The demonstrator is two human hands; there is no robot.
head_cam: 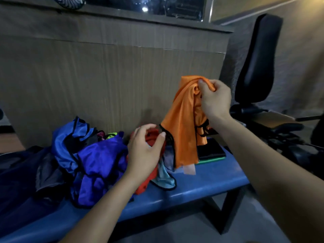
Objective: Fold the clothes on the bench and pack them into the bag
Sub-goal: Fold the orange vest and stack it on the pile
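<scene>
place: gym or changing area | cues: blue bench [201, 188] against wood-panelled wall [105, 76]; black padded exercise machine [257, 58] beside bench's right end

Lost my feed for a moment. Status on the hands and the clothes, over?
Right hand grips orange garment, lifted off blue bench. Left hand open, reaching for its black-trimmed edge. Unfolded blue pile waits left; folded stack behind.
</scene>
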